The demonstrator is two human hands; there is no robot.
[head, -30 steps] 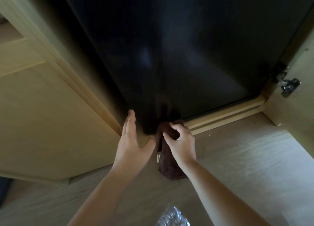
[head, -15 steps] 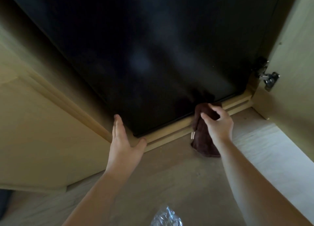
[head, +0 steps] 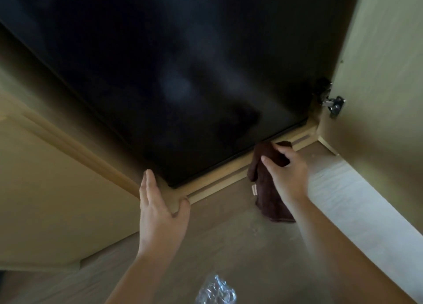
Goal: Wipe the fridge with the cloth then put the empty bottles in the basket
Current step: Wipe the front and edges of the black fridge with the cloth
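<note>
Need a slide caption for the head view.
Right hand holds brown cloth at base of black fridge; left hand rests on wooden frame.

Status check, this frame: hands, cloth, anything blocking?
Right hand grips brown cloth at lower edge of fridge. Left hand flat on wooden frame. Crinkled clear plastic low in view, clear of the wipe.
</note>
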